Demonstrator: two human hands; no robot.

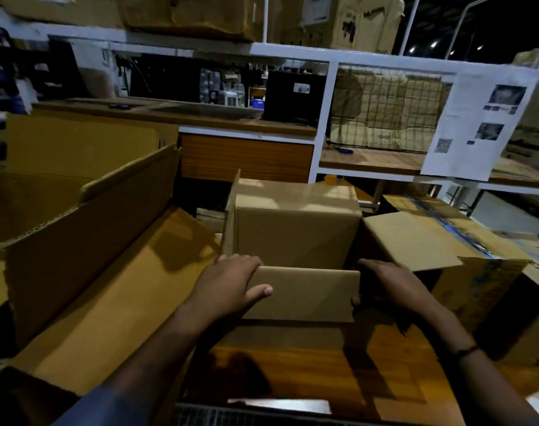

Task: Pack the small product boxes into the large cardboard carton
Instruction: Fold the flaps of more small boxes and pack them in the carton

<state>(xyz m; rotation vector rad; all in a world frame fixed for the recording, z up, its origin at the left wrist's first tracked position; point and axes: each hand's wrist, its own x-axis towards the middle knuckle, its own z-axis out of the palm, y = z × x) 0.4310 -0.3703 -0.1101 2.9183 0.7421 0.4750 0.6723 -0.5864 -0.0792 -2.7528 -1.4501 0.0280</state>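
Both hands hold one small box (303, 298) by its ends. The left hand (228, 287) has its fingers (242, 261) curled over the far edge and its thumb on top. The right hand (391, 287) grips the other end, so the box stays level. It hangs above the wooden counter (293, 370), right in front of the open big carton (296, 229), likely ready to go in.

Plain brown small box (303, 298), brown carton (296, 229), blue-taped box (465, 241).
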